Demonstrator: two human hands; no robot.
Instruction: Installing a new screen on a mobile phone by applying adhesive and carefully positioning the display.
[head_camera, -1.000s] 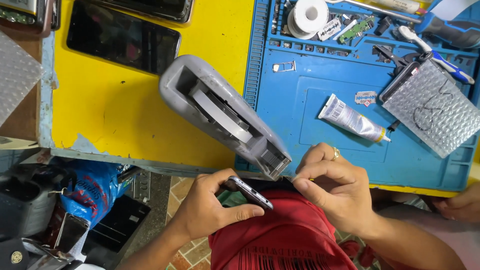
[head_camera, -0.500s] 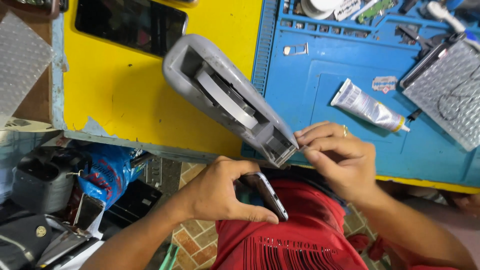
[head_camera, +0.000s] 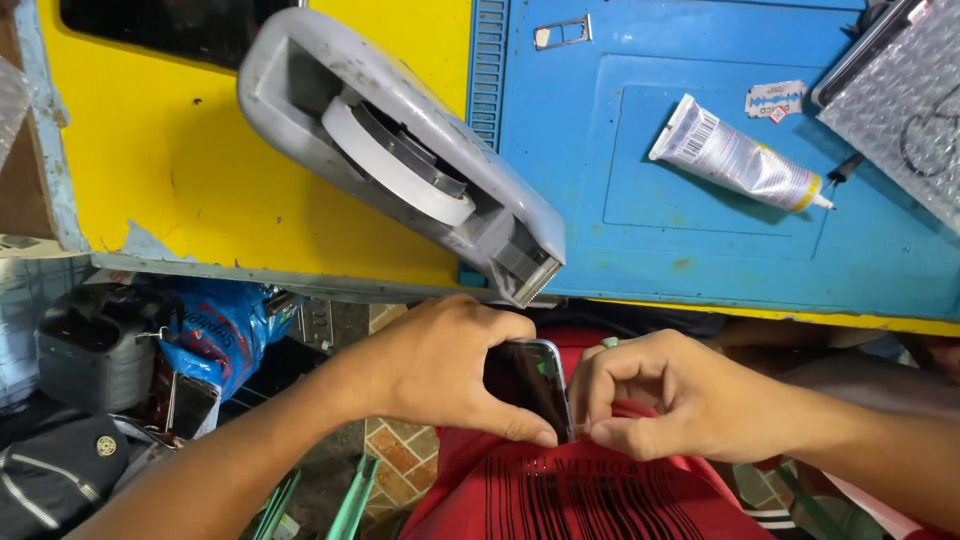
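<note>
My left hand (head_camera: 440, 370) grips a dark phone (head_camera: 530, 385) over my lap, fingers wrapped round its edge. My right hand (head_camera: 680, 400) pinches at the phone's lower corner, fingertips closed tight. A grey tape dispenser (head_camera: 400, 150) sits on the counter (head_camera: 180, 190) just above.

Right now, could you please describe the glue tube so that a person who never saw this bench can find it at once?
Start at the blue silicone work mat on the right half of the yellow table. Inside its shallow recessed rectangle lies a small silver squeeze tube with a white cap end and a yellow band near its nozzle, tilted diagonally. It is the only tube there; the razor blade beside it is flat.
</note>
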